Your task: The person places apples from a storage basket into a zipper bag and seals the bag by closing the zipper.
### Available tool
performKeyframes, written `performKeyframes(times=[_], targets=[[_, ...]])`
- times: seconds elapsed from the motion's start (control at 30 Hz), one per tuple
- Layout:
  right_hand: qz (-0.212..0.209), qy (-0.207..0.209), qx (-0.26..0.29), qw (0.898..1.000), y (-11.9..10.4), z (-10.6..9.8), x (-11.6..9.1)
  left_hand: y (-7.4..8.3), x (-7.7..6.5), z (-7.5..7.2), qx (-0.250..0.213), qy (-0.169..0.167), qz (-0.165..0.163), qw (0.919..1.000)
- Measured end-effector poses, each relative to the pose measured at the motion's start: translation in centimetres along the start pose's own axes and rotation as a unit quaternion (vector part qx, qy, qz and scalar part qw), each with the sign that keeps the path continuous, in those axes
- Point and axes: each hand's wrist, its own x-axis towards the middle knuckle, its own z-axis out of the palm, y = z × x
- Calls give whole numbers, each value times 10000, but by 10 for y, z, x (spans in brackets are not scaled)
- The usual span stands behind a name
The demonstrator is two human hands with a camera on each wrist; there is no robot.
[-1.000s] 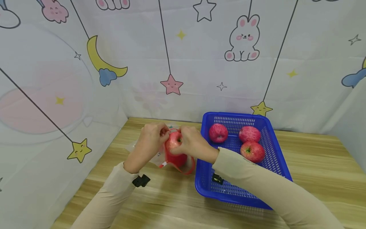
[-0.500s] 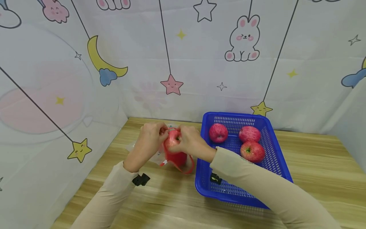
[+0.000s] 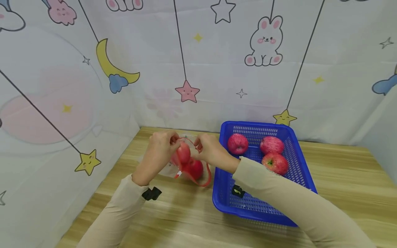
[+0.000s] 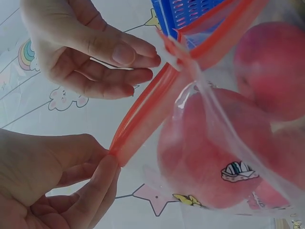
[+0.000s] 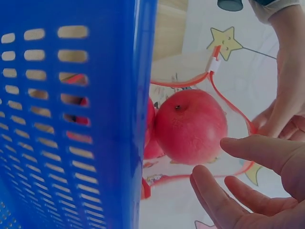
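Note:
A clear zip bag [image 4: 209,100] with a red zip edge [image 3: 204,182] and a white slider [image 5: 213,64] lies ahead of me, its mouth spread. My left hand [image 3: 158,153] pinches the red edge between thumb and fingers. An apple [image 5: 190,126] sits within the bag's mouth, beside another apple [image 3: 195,168] seen through the film; more red fruit shows behind it in the left wrist view. My right hand [image 3: 214,151] is close by the mouth on the right, fingers apart and holding nothing in the right wrist view.
Right of the bag stands a blue perforated basket [image 3: 218,193] with several apples, such as a front apple [image 3: 275,163]. My right forearm reaches across its near part. A printed white cloth [image 3: 155,69] hangs behind the wooden table [image 3: 173,220] and along its left side.
The right hand has let go of the apple and drawn slightly right. The apple now sits lower and further left in the bag's mouth. My left hand keeps its pinch on the edge.

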Motion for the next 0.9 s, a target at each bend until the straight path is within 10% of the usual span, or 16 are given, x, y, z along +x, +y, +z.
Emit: performKeyframes(times=[0.9], targets=[[477,266,-64,9985,34,-64,-23,7,2,-7,86,-191,-185,9996]])
